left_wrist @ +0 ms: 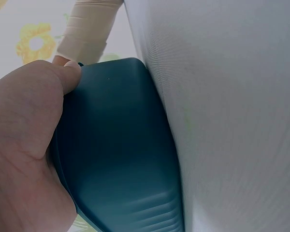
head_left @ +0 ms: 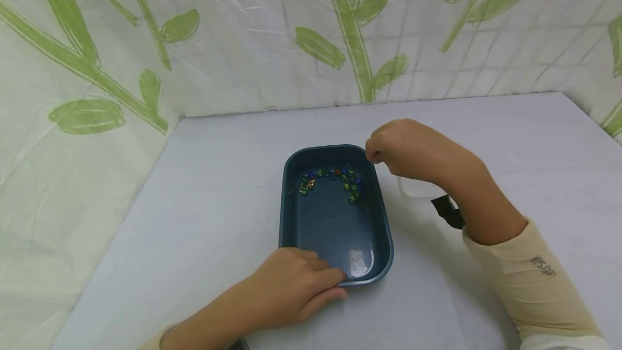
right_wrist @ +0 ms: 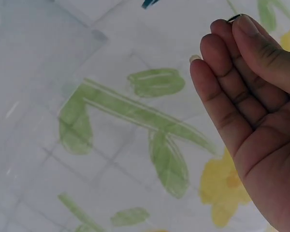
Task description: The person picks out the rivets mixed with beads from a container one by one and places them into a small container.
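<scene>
While the tray (head_left: 335,220) was gripped at its near rim by the left hand (head_left: 291,290), a marble, barely visible, was pinched in the right hand (head_left: 408,147) over the far-right corner. Release should be kept low, tray held flat, so the marbles (head_left: 335,180) stayed put.

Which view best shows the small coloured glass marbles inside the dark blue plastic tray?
The head view: the small coloured glass marbles lie clustered at the far end of the dark blue plastic tray. The left wrist view shows only the tray's outer wall, no marbles. The right wrist view shows none clearly.
</scene>
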The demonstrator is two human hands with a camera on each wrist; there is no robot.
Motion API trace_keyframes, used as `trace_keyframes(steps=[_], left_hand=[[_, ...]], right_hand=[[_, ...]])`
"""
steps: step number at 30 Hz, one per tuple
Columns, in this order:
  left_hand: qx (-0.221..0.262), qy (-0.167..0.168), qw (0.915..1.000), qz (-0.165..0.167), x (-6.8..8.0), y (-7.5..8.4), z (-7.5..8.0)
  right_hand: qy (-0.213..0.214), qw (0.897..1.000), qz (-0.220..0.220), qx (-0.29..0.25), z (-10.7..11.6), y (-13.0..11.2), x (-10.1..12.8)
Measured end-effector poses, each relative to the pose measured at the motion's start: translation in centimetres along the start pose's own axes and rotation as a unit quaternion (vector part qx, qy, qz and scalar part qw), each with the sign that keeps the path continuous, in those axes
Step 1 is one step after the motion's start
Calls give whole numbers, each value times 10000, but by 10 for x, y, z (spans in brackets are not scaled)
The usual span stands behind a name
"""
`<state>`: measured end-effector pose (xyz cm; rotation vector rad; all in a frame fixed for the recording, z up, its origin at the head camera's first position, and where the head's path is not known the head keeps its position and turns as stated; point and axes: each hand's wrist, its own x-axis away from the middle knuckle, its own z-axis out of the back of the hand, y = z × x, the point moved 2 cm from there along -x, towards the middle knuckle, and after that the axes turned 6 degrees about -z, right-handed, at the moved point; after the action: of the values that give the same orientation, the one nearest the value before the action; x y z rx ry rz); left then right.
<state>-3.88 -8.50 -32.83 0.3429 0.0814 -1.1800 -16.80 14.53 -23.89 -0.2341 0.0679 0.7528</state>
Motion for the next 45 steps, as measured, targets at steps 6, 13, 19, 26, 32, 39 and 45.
trace_keyframes(steps=[6,13,19,26,32,39,45], left_hand=[[-11,43,10000,-13,0,0,0],[-67,101,9999,-68,0,1,0],[-143,203,9996,-153,0,1,0],[-154,165,9997,-129,0,1,0],[-141,127,9998,-103,0,1,0],[-193,129,9997,-98,0,0,-1],[-161,101,9998,-83,1,0,-2]], right_hand=[[128,9999,-81,-36,7,5,5],[210,9997,-27,-139,12,8,8],[213,9995,-176,-174,16,14,11],[360,9987,-223,-279,22,19,15],[457,9974,-456,-308,30,22,22],[324,9940,-934,-477,39,27,29],[170,9890,-1377,-517,46,36,38]])
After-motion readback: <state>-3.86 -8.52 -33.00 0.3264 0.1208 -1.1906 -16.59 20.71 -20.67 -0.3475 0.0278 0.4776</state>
